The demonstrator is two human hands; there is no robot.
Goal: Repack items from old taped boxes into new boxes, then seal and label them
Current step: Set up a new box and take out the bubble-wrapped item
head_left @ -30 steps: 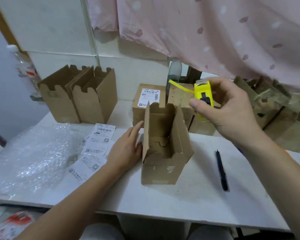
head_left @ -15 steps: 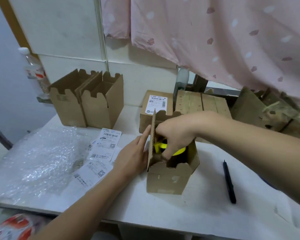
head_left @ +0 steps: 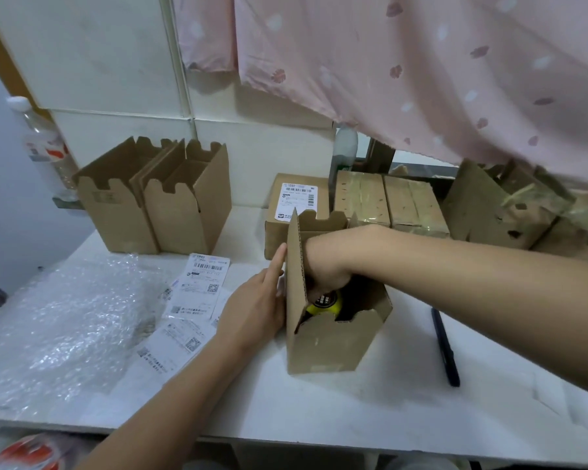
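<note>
The right hand (head_left: 323, 266) reached down into the open brown cardboard box (head_left: 326, 347) on the white desk (head_left: 353, 408), apparently gripping the yellow-and-black tape measure (head_left: 323, 305) directly beneath it. The left hand (head_left: 255, 310), fingers straight, braced the box's left wall.

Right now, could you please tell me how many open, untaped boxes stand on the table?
3: two boxes side by side at back left, and the centre box. Others may be hidden behind the curtain.

A home packing corner is suggested: a white surface (head_left: 353, 408) piled with cardboard boxes (head_left: 157, 212), shipping labels (head_left: 204, 283) and bubble wrap (head_left: 65, 330), under a pink curtain (head_left: 421, 62).
</note>
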